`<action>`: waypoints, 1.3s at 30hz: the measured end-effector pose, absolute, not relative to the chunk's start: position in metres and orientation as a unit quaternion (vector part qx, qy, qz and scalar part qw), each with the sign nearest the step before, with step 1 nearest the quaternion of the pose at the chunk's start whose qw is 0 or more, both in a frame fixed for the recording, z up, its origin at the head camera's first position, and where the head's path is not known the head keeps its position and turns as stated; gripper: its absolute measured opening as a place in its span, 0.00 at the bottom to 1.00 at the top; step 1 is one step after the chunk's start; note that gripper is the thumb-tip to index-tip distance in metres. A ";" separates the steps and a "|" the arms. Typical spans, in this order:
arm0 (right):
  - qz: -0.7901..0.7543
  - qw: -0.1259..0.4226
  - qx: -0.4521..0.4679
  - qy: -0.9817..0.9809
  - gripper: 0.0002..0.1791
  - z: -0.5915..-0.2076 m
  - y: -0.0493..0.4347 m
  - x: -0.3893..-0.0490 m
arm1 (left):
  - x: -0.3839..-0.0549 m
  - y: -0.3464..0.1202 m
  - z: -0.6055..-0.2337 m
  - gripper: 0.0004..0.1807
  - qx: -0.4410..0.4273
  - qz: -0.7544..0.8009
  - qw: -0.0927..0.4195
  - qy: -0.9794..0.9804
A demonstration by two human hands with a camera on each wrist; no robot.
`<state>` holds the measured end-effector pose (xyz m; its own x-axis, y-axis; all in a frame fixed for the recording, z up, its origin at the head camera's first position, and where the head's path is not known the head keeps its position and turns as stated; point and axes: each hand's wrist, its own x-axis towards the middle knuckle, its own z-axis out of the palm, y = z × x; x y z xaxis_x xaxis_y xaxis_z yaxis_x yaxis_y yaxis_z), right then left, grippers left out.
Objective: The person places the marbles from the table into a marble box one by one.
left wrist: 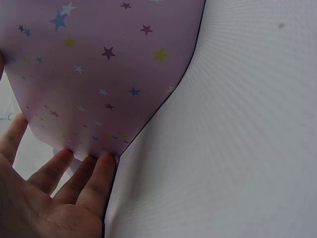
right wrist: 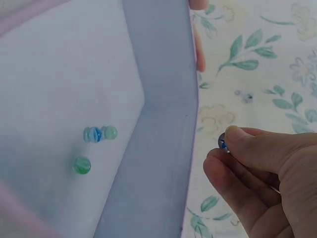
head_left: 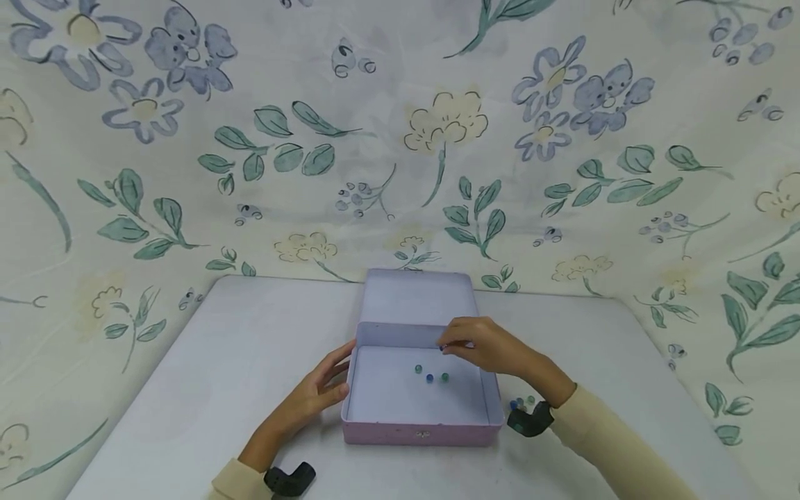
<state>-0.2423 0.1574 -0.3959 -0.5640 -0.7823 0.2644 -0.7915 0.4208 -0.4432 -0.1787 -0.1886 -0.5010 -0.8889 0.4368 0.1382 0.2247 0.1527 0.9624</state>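
A pink metal box point(head_left: 409, 434) with a star pattern on its side stands on the table, its lid point(head_left: 417, 295) raised at the back. Inside lie a blue marble point(head_left: 429, 378) and two green marbles point(head_left: 445, 377). My right hand point(head_left: 490, 345) is over the box's right back part, pinching a blue marble point(right wrist: 223, 142) between thumb and fingertips. My left hand point(head_left: 312, 392) rests against the box's left wall, fingers spread; in the left wrist view its fingertips point(left wrist: 105, 161) touch the starred side.
Several loose marbles point(head_left: 521, 403) lie on the white table point(head_left: 250, 347) just right of the box, beside the right wrist's black camera point(head_left: 530, 419). A flower-print cloth point(head_left: 387, 139) hangs behind the table and along its sides.
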 end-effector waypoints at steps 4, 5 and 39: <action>0.257 -0.013 0.470 -0.844 0.08 -0.396 0.146 -0.246 | -0.179 -0.189 -0.500 0.38 0.219 0.610 0.085 0.757; 0.254 -0.017 0.471 -0.845 0.08 -0.396 0.143 -0.247 | -0.179 -0.189 -0.500 0.38 0.219 0.609 0.083 0.758; 0.202 -0.077 0.462 -0.860 0.09 -0.431 0.102 -0.267 | -0.179 -0.188 -0.500 0.38 0.208 0.614 0.093 0.756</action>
<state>-0.2672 0.1025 -0.4307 -0.5606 -0.8263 0.0536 -0.7640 0.4912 -0.4183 -0.1786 -0.1884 -0.5001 -0.8963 0.4286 0.1142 0.1993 0.1591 0.9669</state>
